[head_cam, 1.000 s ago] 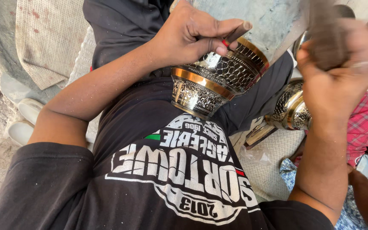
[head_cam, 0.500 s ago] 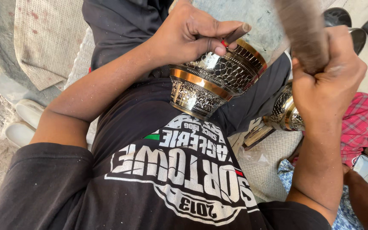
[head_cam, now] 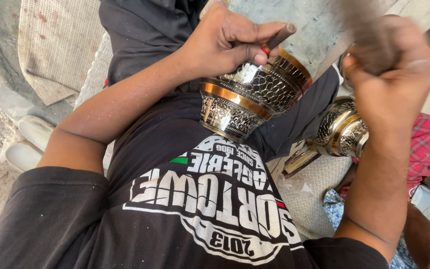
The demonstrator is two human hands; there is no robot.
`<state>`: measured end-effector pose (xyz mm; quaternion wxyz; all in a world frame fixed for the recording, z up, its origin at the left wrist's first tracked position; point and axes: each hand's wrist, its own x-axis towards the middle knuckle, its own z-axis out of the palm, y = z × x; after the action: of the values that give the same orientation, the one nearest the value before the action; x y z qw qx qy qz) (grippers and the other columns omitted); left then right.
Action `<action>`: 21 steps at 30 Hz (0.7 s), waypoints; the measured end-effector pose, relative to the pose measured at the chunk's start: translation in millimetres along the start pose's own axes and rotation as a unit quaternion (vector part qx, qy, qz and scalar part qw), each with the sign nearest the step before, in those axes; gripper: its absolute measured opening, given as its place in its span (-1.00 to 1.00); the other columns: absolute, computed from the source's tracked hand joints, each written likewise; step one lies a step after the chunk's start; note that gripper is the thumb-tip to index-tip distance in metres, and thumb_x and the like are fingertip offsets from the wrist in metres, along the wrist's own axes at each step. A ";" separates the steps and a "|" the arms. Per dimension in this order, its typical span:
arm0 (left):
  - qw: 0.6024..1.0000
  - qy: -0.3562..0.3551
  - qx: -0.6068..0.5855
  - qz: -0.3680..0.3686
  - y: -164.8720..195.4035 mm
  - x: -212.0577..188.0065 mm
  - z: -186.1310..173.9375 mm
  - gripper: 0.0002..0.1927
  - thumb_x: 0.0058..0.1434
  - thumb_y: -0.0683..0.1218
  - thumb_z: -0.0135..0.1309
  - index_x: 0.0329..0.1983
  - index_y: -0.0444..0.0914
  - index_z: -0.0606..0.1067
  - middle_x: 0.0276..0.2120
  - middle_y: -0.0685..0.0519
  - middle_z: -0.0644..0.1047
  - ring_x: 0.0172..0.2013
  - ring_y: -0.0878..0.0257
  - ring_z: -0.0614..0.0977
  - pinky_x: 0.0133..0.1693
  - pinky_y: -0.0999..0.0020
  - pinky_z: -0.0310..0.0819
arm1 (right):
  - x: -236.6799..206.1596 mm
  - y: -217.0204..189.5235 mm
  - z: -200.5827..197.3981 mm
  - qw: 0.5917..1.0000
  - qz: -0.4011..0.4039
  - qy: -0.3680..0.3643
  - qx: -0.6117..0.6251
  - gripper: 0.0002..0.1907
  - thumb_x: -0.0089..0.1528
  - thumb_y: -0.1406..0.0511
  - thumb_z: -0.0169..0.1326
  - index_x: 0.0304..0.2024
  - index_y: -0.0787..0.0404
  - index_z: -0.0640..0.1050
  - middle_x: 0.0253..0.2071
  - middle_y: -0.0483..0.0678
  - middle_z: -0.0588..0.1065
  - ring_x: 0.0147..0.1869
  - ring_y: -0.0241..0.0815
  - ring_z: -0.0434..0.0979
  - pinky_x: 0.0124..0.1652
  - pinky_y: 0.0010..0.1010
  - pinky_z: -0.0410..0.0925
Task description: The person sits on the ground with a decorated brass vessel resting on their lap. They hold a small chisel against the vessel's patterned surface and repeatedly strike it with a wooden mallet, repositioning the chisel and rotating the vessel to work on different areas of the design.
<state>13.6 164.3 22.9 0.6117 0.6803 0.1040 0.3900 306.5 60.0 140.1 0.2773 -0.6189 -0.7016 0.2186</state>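
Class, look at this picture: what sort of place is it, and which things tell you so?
Probably a floor-level metal-engraving workshop: the left hand holds a punch on an embossed brass vessel, and another vessel lies beside.

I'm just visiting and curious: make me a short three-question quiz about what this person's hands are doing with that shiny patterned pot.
1. True or false: the left hand grips a thin rod-like tool against the engraved metal vessel.
2. The right hand is: A) resting flat on the lap, B) raised and blurred, gripping a dark tool, C) holding the second vessel.
3. Where does the second engraved vessel lie relative to the right forearm?

Key:
1. True.
2. B.
3. Just beside and behind it, lower right in the view, near a red checked cloth.
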 end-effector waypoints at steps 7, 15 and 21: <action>0.998 0.042 0.045 0.015 -4.2 -2.5 3.6 -0.51 0.40 -0.28 0.29 0.36 -0.30 0.45 -0.32 0.06 0.63 -0.32 0.41 0.60 -0.18 0.53 0.50 | 7.4 -20.1 1.7 0.973 0.114 0.044 0.195 -0.49 0.33 0.73 0.19 0.22 0.33 0.36 0.03 -0.02 0.48 -0.03 -0.24 0.53 -0.02 -0.44 0.46; 1.000 0.017 -0.005 -0.003 -1.4 0.5 2.2 -0.56 0.48 -0.30 0.22 0.37 -0.29 0.42 -0.25 0.07 0.66 -0.27 0.43 0.64 -0.12 0.55 0.57 | 15.7 -39.1 -0.5 0.999 0.011 0.006 0.043 -0.53 0.26 0.65 0.19 0.13 0.27 0.38 -0.04 -0.04 0.53 -0.02 -0.22 0.59 0.04 -0.38 0.50; 1.000 0.012 -0.021 -0.016 0.2 5.1 -1.4 -0.57 0.48 -0.31 0.23 0.37 -0.27 0.46 -0.20 0.05 0.68 -0.28 0.43 0.65 -0.11 0.56 0.61 | 12.2 -45.3 1.2 0.997 0.036 0.031 0.069 -0.59 0.28 0.59 0.25 0.09 0.20 0.45 -0.10 -0.08 0.54 -0.06 -0.28 0.59 0.02 -0.46 0.50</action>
<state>16.1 168.4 25.0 0.6308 0.6610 0.1142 0.3900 271.0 65.8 170.1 0.3324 -0.6299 -0.6532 0.2572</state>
